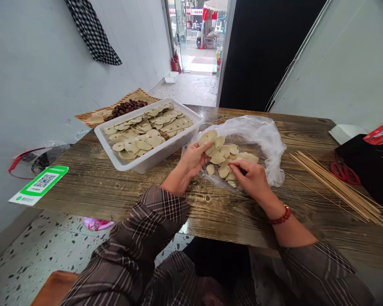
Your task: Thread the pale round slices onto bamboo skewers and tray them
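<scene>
My left hand (194, 160) is closed on a few thin, pale beige round slices (208, 137), held up over the pile. Close by on the right, my right hand (251, 174) is pinched at the edge of the slices; what sits between its fingertips is too small to make out. Beneath both hands, more loose slices (247, 157) lie in a clear plastic bag (272, 146) spread open on the table. To the left stands a white plastic tray (140, 165) with rows of similar slices threaded on thin sticks (140, 142).
A bundle of bamboo skewers (335, 185) lies at the right, near red-handled scissors (345, 172) and a black bag (367, 165). Dark reddish pieces (124, 109) rest on paper behind the tray. A green QR card (41, 185) sits at the wooden table's (115, 193) left end.
</scene>
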A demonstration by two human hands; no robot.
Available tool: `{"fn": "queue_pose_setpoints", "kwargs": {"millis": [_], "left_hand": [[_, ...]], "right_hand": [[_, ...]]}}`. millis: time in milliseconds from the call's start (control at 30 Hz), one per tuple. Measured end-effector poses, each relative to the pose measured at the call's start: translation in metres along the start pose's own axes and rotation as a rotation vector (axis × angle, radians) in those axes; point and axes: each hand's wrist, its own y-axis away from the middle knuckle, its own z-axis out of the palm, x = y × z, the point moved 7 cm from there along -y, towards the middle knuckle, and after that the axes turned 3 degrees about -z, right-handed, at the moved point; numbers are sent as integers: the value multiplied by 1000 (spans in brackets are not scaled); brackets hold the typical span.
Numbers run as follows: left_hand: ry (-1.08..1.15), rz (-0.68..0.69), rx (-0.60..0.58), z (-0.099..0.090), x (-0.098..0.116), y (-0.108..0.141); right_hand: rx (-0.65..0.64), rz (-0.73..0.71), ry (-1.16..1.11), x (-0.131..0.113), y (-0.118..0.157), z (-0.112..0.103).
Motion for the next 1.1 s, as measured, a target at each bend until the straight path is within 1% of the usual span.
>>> {"fn": "queue_pose_setpoints", "kwargs": {"millis": [133, 267, 467, 633, 767, 1000, 1100], "left_hand": [[57, 47, 22, -2, 4, -1], [85, 95, -1, -1, 6, -2], [40, 107, 40, -2, 3, -2], [-3, 95, 73, -2, -2, -2], [-10, 97, 51, 1, -4, -2], [4, 106, 0, 7, -8, -1], [-21, 80, -35, 9, -6, -1]], "right_hand": [[-11, 14, -12, 2, 0, 1], [-16, 13, 1, 2, 0, 2], [-24, 19, 42, 2, 1, 3], [-22, -11, 75, 2, 2, 4], [-12, -29, 78, 2, 2, 3], [-30, 0, 84, 3, 1, 3], [-10, 17, 66, 5, 0, -1]]}}
